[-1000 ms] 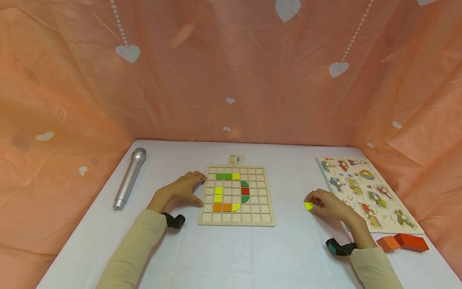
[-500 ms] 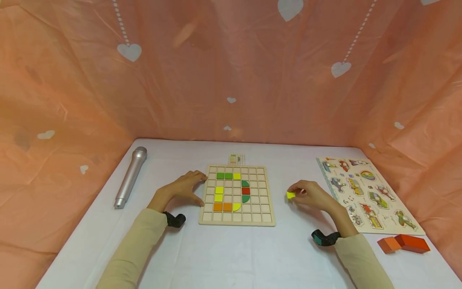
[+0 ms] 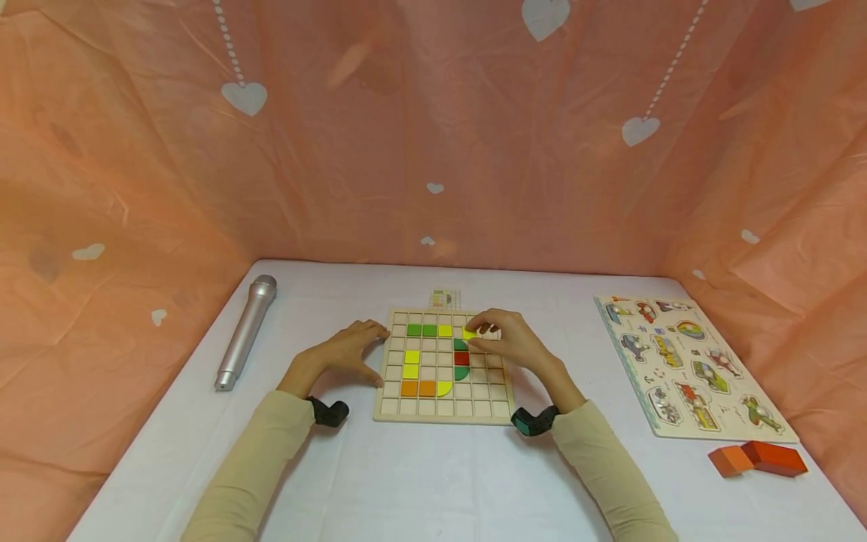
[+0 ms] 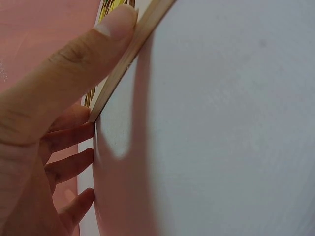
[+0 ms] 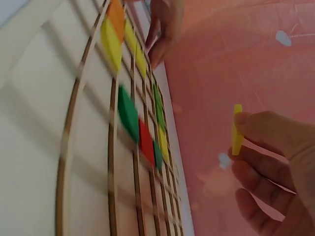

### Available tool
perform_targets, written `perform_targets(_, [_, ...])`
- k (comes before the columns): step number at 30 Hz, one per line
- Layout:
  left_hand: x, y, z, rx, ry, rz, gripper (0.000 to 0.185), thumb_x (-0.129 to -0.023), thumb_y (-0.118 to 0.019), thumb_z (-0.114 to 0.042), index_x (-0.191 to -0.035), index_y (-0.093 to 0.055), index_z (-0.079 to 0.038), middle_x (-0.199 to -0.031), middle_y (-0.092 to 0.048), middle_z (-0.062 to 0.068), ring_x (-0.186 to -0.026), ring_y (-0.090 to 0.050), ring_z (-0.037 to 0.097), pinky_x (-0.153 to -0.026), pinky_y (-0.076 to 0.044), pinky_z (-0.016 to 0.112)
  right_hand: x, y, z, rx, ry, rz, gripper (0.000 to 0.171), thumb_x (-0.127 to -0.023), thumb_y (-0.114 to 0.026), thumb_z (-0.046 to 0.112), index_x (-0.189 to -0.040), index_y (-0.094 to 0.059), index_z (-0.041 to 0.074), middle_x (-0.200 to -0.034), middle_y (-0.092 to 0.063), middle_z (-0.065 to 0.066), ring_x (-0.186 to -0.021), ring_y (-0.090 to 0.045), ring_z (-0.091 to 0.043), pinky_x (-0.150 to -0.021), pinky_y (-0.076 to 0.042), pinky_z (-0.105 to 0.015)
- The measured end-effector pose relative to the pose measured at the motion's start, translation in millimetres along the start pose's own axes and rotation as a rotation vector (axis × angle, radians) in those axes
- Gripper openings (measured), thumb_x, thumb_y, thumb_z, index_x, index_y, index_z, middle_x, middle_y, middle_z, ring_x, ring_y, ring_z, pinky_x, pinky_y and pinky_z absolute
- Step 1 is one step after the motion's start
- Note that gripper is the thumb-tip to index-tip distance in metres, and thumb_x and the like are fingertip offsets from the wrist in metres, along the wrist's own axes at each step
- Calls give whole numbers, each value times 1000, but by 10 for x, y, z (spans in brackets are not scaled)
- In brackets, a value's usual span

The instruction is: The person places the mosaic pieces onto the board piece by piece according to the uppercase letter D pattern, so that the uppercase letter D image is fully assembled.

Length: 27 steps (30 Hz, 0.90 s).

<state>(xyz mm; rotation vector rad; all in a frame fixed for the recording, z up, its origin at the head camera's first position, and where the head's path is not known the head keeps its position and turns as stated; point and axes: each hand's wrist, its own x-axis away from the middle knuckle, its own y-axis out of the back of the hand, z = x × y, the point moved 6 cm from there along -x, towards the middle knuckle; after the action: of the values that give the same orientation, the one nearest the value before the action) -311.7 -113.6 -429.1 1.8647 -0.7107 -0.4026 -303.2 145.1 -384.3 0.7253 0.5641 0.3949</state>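
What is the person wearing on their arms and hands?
Both arms wear long beige sleeves that end at the wrists. The left hand and right hand are bare, with no gloves or rings visible. A small dark device is strapped at each wrist: the left wrist device looks black, and the right wrist device is black with a teal patch. No cables show.

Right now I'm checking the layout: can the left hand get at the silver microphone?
Probably yes. The left hand rests at the grid board edge, and only bare tablecloth lies between it and the microphone.
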Motion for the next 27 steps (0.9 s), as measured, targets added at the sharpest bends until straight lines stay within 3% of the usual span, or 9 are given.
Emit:
perform_targets(5, [-11, -12, 4, 12, -2, 10, 89, -63, -83, -44, -132, -46, -1, -134, -45, 12, -119, -42, 30, -104, -35, 45, -170, -209, 49, -27, 12, -36, 19, -81, -72, 10, -99, -69, 6, -96, -68, -3, -83, -59, -17, -73, -52, -34])
perform_targets(14, [-5, 10, -16, 19, 5, 21, 89, -64, -83, -44, -132, -45, -1, -135, -44, 12, -121, -41, 32, -105, -33, 47, -372, -570, 113, -38, -48, -47, 14, -82, -72, 13, -95, -70, 8, -95, -68, -3, -81, -59, -15, -72, -52, -27])
perform_targets(22, [3, 14, -18, 30, 11, 24, 90, -64, -82, -44, -133, -45, -1, -136, -44, 13, -121, -41, 32, -105, -34, 48, -484, -804, 143, 55, -58, -33, 14, -80, -74, 19, -90, -72, 9, -90, -68, -2, -71, -57, -9, -64, -49, -21])
perform_targets(27, [5, 4, -16, 26, 14, 23, 89, -65, -82, -44, -133, -44, -2, -136, -43, 11, -121, -41, 30, -105, -34, 47, -505, -891, 100, 95, -61, -7, 9, -82, -72, 17, -87, -73, 10, -89, -68, 0, -75, -59, -9, -68, -50, -21])
